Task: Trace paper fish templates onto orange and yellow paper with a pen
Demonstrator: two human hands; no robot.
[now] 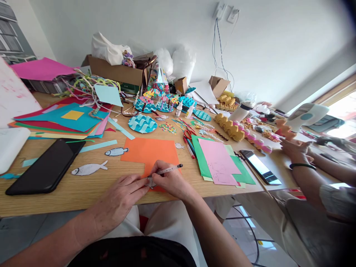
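My right hand is closed around a pen with a white barrel and dark end. Its writing end points down at a small pale paper cutout, mostly covered by my fingers. My left hand lies flat with outstretched fingers, their tips at the cutout's left side. Beneath both lies orange paper with a corner cut away. Left of it are a blue-grey paper fish and a larger white paper fish. A smaller paper fish sits by its right edge.
A black phone lies left, before stacked coloured paper. Pink paper, red scissors and another phone are to the right. Glue bottles and blue-white paper discs stand behind. A co-worker's hands work at far right.
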